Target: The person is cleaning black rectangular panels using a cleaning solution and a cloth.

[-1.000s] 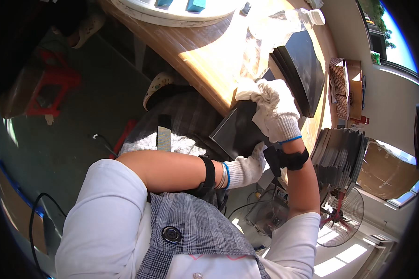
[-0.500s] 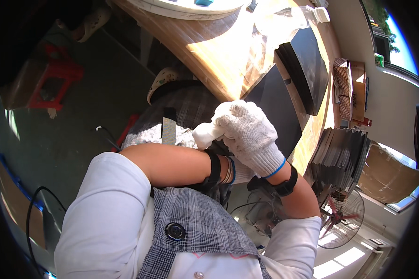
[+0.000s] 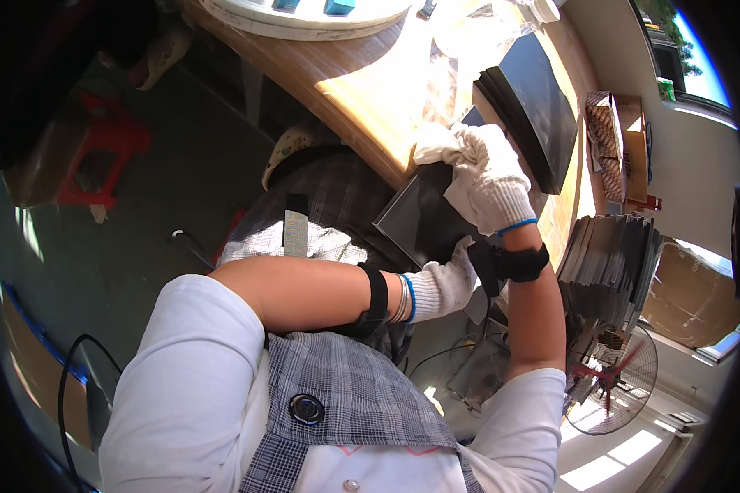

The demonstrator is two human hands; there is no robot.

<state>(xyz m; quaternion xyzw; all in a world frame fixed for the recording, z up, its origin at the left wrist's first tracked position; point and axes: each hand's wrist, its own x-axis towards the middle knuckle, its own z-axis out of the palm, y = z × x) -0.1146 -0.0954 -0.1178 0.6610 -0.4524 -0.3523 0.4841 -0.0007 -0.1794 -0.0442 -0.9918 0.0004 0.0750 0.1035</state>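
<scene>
A flat black panel [image 3: 426, 215] juts past the table's near corner over my lap, partly covered by my hands. My left hand [image 3: 442, 289], in a white knit glove with a blue cuff, is closed at the panel's near edge; its fingertips are partly hidden. Over the panel's far part is my right hand [image 3: 495, 185], gloved the same way and closed around a bunched white cloth [image 3: 441, 148]. The cloth touches or hangs just above the panel; I cannot tell which. Right of this hand lies a stack of black panels [image 3: 536, 107].
The wooden table [image 3: 337, 90] holds a round white turntable-like disc [image 3: 304, 26] and a clear plastic bottle [image 3: 543, 10]. At right stand a tall stack of dark sheets [image 3: 604, 261], a fan [image 3: 612, 378] and cardboard boxes [image 3: 689, 289]. A red stool [image 3: 107, 156] is at left.
My right hand has moved away from me and to the right with the cloth. The black panel now reaches further over my lap, and my left hand shows at its near edge.
</scene>
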